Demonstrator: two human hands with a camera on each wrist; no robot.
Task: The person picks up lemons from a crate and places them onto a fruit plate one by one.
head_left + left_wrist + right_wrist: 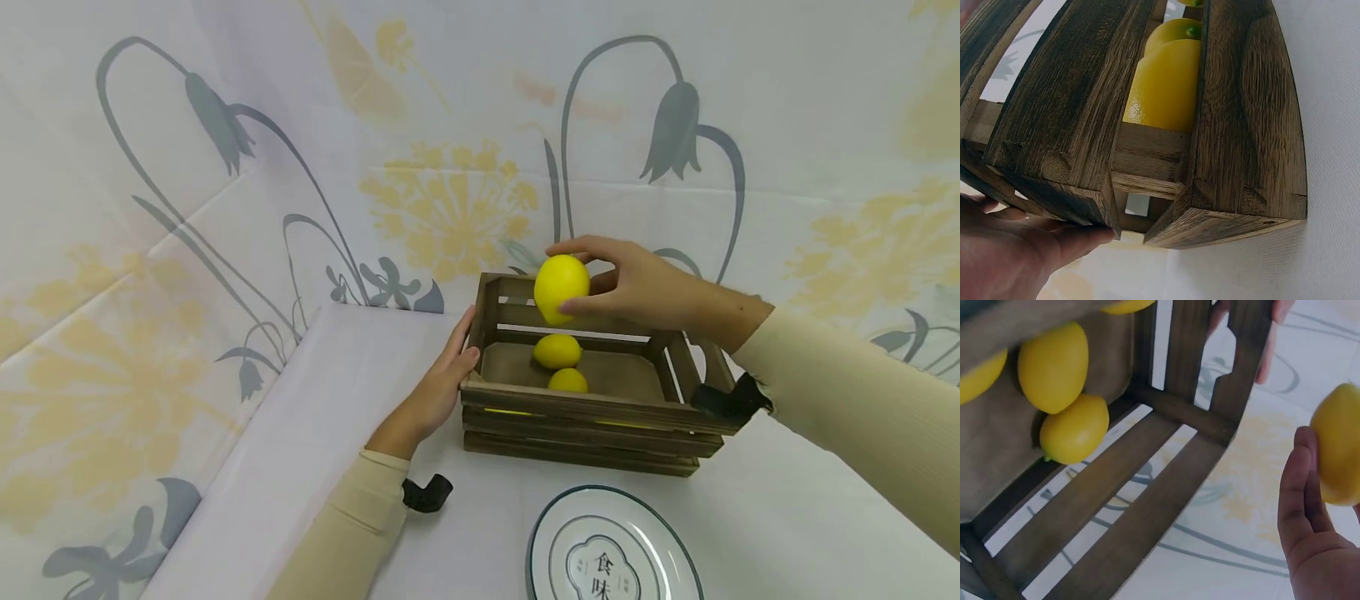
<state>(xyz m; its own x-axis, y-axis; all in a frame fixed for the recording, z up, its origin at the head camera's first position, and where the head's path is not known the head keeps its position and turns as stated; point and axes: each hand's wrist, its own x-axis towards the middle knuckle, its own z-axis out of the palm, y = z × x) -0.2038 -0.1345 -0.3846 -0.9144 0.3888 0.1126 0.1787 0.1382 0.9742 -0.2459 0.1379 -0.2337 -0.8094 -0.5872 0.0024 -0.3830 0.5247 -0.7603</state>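
Observation:
My right hand (637,279) pinches a yellow lemon (562,287) between thumb and fingers, above the brown slatted wooden crate (585,429). In the right wrist view, the held lemon (1340,444) is outside the crate's rim. My left hand (435,387) lies against the crate's left end, its fingers extended along the outside. The left wrist view shows that hand (1016,250) touching the dark boards. Inside the crate lie more lemons, one (557,352) behind another (567,381); yellow also shows through the front slats.
A white plate (547,533) with a dark rim and printed characters sits in front of the crate, cut off by the frame's bottom edge. White cloth (300,425) covers the table. A flower-patterned sheet (465,100) hangs behind and along the left.

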